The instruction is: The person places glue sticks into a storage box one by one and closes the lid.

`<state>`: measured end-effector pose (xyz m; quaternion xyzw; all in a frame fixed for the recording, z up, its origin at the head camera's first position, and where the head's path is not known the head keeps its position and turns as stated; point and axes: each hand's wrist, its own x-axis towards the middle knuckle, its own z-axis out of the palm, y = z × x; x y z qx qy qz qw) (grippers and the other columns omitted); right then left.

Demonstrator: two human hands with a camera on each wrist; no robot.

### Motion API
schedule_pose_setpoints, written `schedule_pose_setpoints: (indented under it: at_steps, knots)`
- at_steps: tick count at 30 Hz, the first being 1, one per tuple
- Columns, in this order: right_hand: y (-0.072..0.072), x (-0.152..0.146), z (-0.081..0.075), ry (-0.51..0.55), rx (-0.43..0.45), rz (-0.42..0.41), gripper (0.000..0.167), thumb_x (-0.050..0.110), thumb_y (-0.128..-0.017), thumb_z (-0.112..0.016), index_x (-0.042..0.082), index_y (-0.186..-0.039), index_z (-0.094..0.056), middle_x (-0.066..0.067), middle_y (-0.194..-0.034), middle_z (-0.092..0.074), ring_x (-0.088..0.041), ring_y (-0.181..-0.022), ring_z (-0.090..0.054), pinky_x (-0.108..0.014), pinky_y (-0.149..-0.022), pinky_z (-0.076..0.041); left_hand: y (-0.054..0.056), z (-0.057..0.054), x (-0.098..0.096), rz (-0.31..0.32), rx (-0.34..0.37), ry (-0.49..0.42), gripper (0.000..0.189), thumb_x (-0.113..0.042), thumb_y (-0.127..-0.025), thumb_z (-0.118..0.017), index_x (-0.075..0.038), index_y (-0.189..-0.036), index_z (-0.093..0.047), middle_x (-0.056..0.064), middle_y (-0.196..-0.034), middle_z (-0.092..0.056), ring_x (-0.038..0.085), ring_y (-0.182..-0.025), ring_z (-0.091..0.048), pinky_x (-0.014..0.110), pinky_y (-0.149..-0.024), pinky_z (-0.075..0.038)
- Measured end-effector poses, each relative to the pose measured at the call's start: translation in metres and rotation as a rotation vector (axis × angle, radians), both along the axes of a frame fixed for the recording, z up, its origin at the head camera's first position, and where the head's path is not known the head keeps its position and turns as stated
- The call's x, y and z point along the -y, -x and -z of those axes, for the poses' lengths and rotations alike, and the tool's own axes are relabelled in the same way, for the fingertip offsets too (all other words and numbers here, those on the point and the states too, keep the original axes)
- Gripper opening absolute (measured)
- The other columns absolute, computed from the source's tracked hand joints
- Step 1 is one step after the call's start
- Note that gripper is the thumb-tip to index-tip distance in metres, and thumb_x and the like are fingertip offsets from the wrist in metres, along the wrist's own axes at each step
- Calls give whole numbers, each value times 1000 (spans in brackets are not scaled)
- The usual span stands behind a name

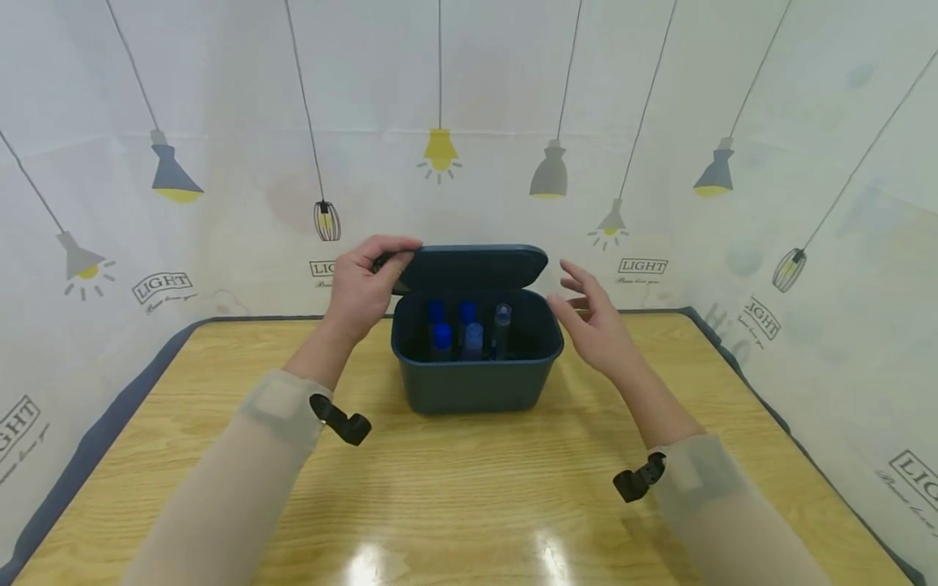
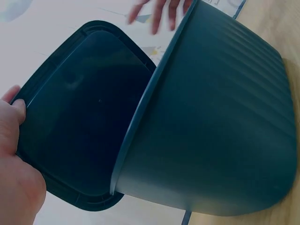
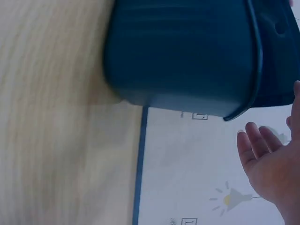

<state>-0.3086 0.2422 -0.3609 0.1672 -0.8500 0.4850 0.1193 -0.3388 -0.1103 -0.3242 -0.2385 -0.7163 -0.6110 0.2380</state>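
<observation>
A dark teal plastic box (image 1: pixel 479 387) stands on the table with its lid (image 1: pixel 472 268) tilted up behind the opening. My left hand (image 1: pixel 370 281) pinches the lid's left edge between thumb and fingers; the left wrist view shows the thumb on the lid's rim (image 2: pixel 28 101). Off the box's right side, my right hand (image 1: pixel 597 325) is held with fingers spread and nothing in it. Inside the box stand several small clear bottles with blue caps (image 1: pixel 442 335), and at the right a slimmer one with a clear cap (image 1: pixel 501 325). Their lower parts are hidden by the box wall.
The wooden table (image 1: pixel 469 488) reaches toward me and to both sides of the box. Behind it hangs a pale cloth backdrop (image 1: pixel 484 73) printed with lamps. Black camera straps (image 1: pixel 340 419) sit on both wrists.
</observation>
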Motion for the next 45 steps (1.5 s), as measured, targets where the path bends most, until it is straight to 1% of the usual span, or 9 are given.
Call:
schedule_pose_setpoints:
  at_steps: [5, 7, 13, 17, 22, 26, 31, 36, 45]
  knots:
    - [3, 12, -17, -1, -25, -19, 61, 38, -116, -57, 30, -173, -37, -15, -173, -41, -42, -137, -60, -63, -116, -48, -2, 3, -2, 62, 31, 32, 17, -8, -107, -71, -5, -120, -83, 6, -123, -79, 6, -117, -69, 22, -98, -56]
    - [4, 15, -21, -4, -24, -25, 59, 39, -116, -55, 29, -172, -39, -14, -173, -40, -41, -137, -60, -63, -115, -50, -4, 4, -2, 88, 46, 40, 17, -9, -107, -72, -7, -120, -83, 10, -125, -79, 8, -116, -69, 23, -98, -56]
    - [6, 19, -24, -37, -52, 11, 46, 37, -118, -51, 19, -161, -55, -18, -160, -49, -40, -132, -62, -60, -113, -50, -7, 7, -1, 122, 79, 96, 18, -12, -109, -70, -12, -122, -83, 7, -127, -78, 10, -119, -69, 26, -103, -54]
    - [4, 15, -23, -42, -55, 22, 38, 32, -118, -53, 11, -148, -63, -19, -151, -54, -40, -131, -63, -59, -114, -50, -12, 8, 4, 80, 93, 196, 22, -18, -110, -70, -13, -128, -81, 8, -131, -76, 14, -115, -67, 32, -99, -53]
    - [-2, 6, -20, -66, -45, -5, 36, 29, -118, -54, 9, -146, -64, -18, -152, -55, -39, -137, -59, -60, -117, -48, -18, 12, 17, 21, 107, 297, 26, -23, -107, -75, -15, -131, -80, 7, -133, -75, 21, -121, -67, 47, -110, -53]
    - [-7, 1, -15, -111, -33, -47, 37, 28, -118, -54, 10, -149, -62, -18, -156, -53, -39, -140, -57, -62, -118, -47, -24, 18, 28, 26, 113, 351, 24, -25, -104, -79, -19, -126, -83, 2, -132, -75, 22, -132, -65, 53, -119, -50]
    - [-14, -3, -9, -121, -14, -108, 39, 24, -118, -54, 6, -152, -59, -18, -162, -48, -39, -140, -56, -62, -119, -46, -33, 24, 33, 38, 114, 411, 24, -25, -104, -80, -21, -127, -84, 3, -133, -73, 26, -134, -63, 57, -119, -48]
    - [-23, -3, -1, -124, -10, -140, 36, 22, -117, -56, 8, -149, -62, -17, -168, -43, -38, -154, -45, -64, -121, -44, -42, 31, 34, 28, 93, 438, 21, -24, -103, -80, -21, -124, -85, 2, -130, -71, 25, -131, -62, 57, -114, -50]
    - [-38, -4, 16, -194, -59, -144, 32, 19, -114, -63, 12, -145, -67, -18, -172, -41, -43, -161, -35, -69, -123, -39, -55, 54, 34, 27, -58, 454, 19, -10, -97, -84, -14, -116, -88, 5, -122, -74, 26, -124, -62, 47, -107, -53]
